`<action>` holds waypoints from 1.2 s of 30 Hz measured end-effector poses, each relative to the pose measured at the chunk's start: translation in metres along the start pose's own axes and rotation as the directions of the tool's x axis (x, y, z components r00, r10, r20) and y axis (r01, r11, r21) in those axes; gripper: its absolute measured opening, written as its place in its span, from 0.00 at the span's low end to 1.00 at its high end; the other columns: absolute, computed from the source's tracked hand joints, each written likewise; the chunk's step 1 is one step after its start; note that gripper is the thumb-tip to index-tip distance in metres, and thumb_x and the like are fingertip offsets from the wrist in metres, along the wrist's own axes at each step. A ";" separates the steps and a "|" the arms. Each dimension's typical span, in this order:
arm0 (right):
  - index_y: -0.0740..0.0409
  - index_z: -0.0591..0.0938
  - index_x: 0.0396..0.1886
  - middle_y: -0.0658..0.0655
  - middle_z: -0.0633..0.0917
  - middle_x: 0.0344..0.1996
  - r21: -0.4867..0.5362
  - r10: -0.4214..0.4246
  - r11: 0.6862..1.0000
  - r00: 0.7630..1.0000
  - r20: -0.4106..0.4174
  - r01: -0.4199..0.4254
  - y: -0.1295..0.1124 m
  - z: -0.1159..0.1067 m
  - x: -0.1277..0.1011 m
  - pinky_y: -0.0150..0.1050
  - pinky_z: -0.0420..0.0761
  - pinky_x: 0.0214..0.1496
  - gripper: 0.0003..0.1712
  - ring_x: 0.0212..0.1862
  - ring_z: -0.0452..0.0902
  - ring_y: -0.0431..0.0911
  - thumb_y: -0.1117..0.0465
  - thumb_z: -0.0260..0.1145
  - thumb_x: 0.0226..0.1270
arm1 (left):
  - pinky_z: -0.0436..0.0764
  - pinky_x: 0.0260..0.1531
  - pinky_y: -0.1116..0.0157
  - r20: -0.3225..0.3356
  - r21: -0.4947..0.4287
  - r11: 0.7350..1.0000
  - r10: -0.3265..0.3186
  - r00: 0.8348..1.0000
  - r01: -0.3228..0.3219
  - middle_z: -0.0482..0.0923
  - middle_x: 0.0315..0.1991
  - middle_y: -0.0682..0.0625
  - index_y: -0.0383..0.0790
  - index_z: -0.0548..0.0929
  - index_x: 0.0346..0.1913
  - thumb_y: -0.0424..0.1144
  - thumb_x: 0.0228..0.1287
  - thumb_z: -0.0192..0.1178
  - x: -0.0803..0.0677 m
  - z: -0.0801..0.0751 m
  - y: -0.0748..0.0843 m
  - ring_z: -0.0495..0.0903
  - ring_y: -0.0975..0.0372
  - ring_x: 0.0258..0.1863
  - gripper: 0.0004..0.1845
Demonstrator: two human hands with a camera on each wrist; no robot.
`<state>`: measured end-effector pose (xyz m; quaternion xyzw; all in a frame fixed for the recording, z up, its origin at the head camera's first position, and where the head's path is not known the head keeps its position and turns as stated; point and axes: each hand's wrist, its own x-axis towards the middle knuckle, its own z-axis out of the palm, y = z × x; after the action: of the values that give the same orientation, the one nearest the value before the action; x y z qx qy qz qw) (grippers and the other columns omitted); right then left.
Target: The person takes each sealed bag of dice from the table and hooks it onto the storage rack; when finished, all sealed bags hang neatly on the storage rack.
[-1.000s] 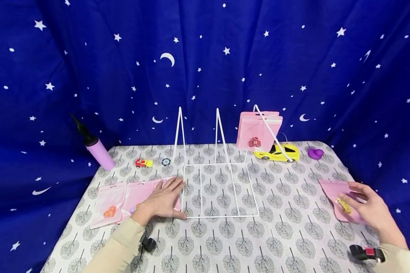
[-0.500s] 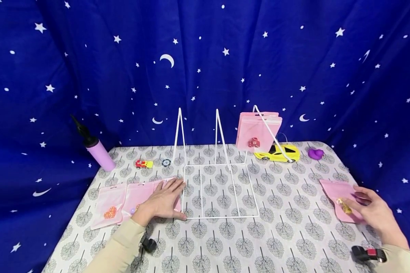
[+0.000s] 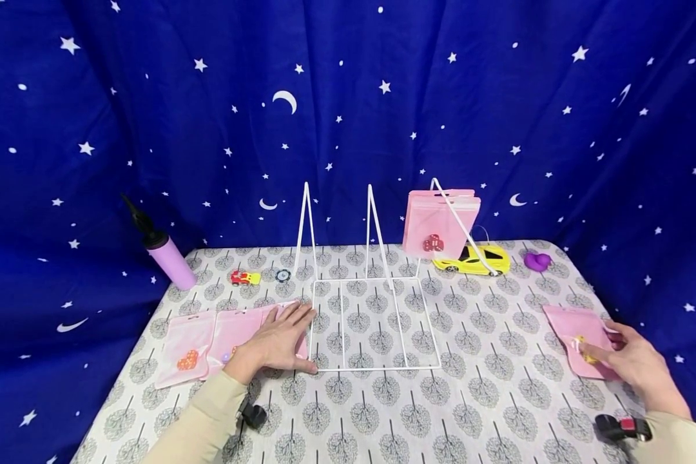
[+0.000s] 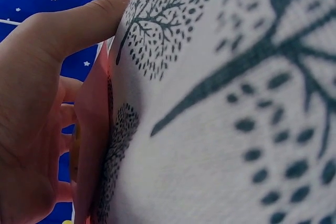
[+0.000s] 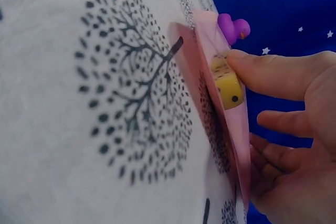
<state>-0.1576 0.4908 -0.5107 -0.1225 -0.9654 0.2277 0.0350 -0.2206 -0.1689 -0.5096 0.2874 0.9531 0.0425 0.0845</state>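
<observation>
While the left hand (image 3: 274,341) lies flat on a pink pouch (image 3: 240,335), right-hand fingers (image 3: 600,353) pinch another pouch (image 3: 574,332) near the table edge (image 3: 626,335).

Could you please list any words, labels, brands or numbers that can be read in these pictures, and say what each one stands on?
None: no words, brands or numerals can be read in any view.
The yellow die in the pink pouch under the right hand shows one black pip, no digit.
The red dice in the pouches on the wire rack are too small to count.
The tablecloth carries only tree prints.
</observation>
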 end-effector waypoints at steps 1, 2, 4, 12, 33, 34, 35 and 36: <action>0.76 0.61 0.66 0.81 0.75 0.49 -0.008 0.008 1.000 1.000 0.011 -0.008 -0.001 -0.001 0.000 0.54 0.69 0.39 0.50 0.46 0.73 0.71 0.43 0.69 0.59 | 0.47 0.71 0.36 -0.004 -0.002 1.000 0.002 1.000 -0.002 0.44 0.79 0.46 0.44 0.51 0.78 0.82 0.38 0.56 0.000 0.000 0.000 0.45 0.47 0.77 0.67; 0.77 0.60 0.66 0.81 0.75 0.49 -0.009 0.015 1.000 1.000 0.025 -0.015 -0.001 -0.001 0.001 0.56 0.70 0.41 0.52 0.46 0.72 0.72 0.42 0.69 0.59 | 0.47 0.71 0.36 -0.007 -0.001 1.000 0.004 1.000 -0.004 0.45 0.79 0.46 0.44 0.51 0.77 0.82 0.38 0.57 0.000 0.000 0.000 0.45 0.47 0.77 0.67; 0.79 0.57 0.67 0.81 0.73 0.50 0.001 0.025 1.000 0.998 0.060 -0.025 -0.002 -0.002 0.002 0.60 0.70 0.43 0.55 0.47 0.72 0.72 0.41 0.68 0.60 | 0.47 0.71 0.36 -0.013 0.000 1.000 0.007 1.000 -0.007 0.45 0.79 0.45 0.43 0.52 0.77 0.82 0.38 0.57 0.000 0.000 0.000 0.46 0.47 0.77 0.67; 0.78 0.64 0.61 0.76 0.78 0.43 0.049 0.055 0.997 0.985 0.165 -0.064 -0.005 -0.006 0.001 0.45 0.70 0.39 0.50 0.43 0.74 0.63 0.41 0.70 0.58 | 0.46 0.71 0.36 -0.010 0.003 1.000 0.007 1.000 -0.007 0.45 0.79 0.46 0.44 0.51 0.77 0.83 0.38 0.56 0.000 0.000 0.000 0.45 0.48 0.77 0.67; 0.82 0.48 0.67 0.69 0.75 0.41 0.312 0.120 0.939 0.988 0.093 -0.143 0.001 0.002 -0.004 0.27 0.74 0.26 0.57 0.29 0.70 0.35 0.50 0.73 0.59 | 0.46 0.71 0.36 -0.008 -0.007 1.000 0.011 1.000 -0.011 0.45 0.79 0.46 0.44 0.51 0.77 0.83 0.38 0.55 -0.001 0.000 -0.001 0.45 0.47 0.77 0.67; 0.81 0.49 0.67 0.67 0.76 0.39 0.323 0.123 0.935 0.988 0.089 -0.146 0.000 0.002 -0.005 0.28 0.74 0.26 0.56 0.28 0.71 0.34 0.50 0.73 0.60 | 0.46 0.71 0.36 -0.008 -0.008 1.000 0.011 1.000 -0.011 0.45 0.79 0.46 0.44 0.51 0.77 0.83 0.38 0.55 -0.001 0.000 -0.001 0.45 0.46 0.77 0.67; 0.80 0.49 0.66 0.65 0.77 0.37 0.334 0.126 0.931 0.988 0.086 -0.148 0.000 0.002 -0.005 0.29 0.75 0.26 0.55 0.27 0.71 0.34 0.51 0.73 0.60 | 0.46 0.71 0.36 -0.007 -0.010 1.000 0.010 1.000 -0.010 0.45 0.79 0.46 0.44 0.51 0.77 0.83 0.38 0.55 -0.001 0.000 -0.001 0.45 0.47 0.77 0.67; 0.80 0.50 0.66 0.63 0.77 0.35 0.345 0.129 0.927 0.988 0.083 -0.150 0.000 0.002 -0.006 0.30 0.76 0.26 0.54 0.26 0.72 0.35 0.52 0.73 0.60 | 0.46 0.71 0.35 -0.009 -0.012 1.000 0.011 1.000 -0.011 0.45 0.79 0.46 0.44 0.51 0.77 0.83 0.39 0.55 -0.001 0.000 -0.001 0.45 0.46 0.77 0.67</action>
<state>-0.1525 0.4885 -0.5125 -0.1757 -0.8989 0.4012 0.0114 -0.2199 -0.1704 -0.5098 0.2917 0.9517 0.0501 0.0818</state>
